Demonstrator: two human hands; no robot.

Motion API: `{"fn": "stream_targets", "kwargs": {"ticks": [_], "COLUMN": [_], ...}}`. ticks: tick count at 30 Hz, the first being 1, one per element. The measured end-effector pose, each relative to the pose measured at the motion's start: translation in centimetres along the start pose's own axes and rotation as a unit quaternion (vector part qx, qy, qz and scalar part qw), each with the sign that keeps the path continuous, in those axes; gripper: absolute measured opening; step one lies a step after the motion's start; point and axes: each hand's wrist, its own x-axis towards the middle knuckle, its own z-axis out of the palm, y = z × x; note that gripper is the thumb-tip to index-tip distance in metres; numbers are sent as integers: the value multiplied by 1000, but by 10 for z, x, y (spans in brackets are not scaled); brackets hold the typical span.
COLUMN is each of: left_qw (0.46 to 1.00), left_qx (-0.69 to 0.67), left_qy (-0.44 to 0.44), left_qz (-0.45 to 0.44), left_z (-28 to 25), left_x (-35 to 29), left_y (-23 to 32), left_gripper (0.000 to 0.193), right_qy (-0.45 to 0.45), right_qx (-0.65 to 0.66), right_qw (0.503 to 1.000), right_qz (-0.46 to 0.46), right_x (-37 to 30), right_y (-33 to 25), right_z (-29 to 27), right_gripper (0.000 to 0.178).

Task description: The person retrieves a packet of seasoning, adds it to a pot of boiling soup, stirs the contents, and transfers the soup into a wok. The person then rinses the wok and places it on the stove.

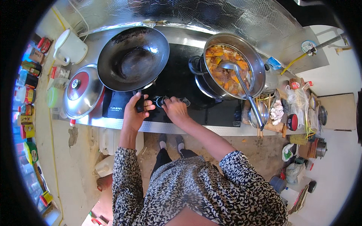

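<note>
My left hand (134, 113) is closed around the short black handle of a dark wok (134, 62). The wok sits on the left burner of a black glass-topped gas stove (177, 69), and its inside is bare apart from dark stains. My right hand (176, 110) has its fingertips closed on a round control knob (160, 101) at the front of the stove; its fingers partly hide the knob. On the right burner stands a deep steel pot (261, 71) of soup with orange chunks. A metal ladle (243, 83) leans in it, its handle over the pot's front rim.
Left of the wok are a domed steel lid (85, 96) and a white plastic jug (71, 47). Bottles and jars line the far left. Chopsticks (260, 126), a red bowl (292, 122) and plastic bags (298, 100) crowd the right. Foil sheeting (181, 15) covers the wall behind.
</note>
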Motion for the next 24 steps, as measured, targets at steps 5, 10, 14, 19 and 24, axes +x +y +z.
{"fn": "stream_targets", "kwargs": {"ticks": [5, 10, 14, 19, 24], "left_qw": [993, 986, 971, 962, 959], "left_qx": [-72, -39, -66, -104, -133], "left_qy": [75, 161, 217, 222, 199], "left_qz": [57, -22, -72, -118, -149], "left_z": [-33, -99, -118, -104, -103], "left_x": [-38, -92, -124, -131, -122], "left_y": [-34, -106, -155, -216, -278], "left_gripper": [36, 27, 22, 25, 17], "right_qy": [16, 42, 42, 71, 92], "right_qx": [4, -15, -34, -66, -99], "right_qw": [1000, 999, 998, 995, 987], "right_qz": [20, 22, 42, 3, -87], "right_x": [4, 9, 5, -1, -5], "right_y": [-2, -9, -10, -14, 1], "right_z": [2, 9, 23, 29, 37], "right_gripper": [26, 26, 23, 21, 21]}}
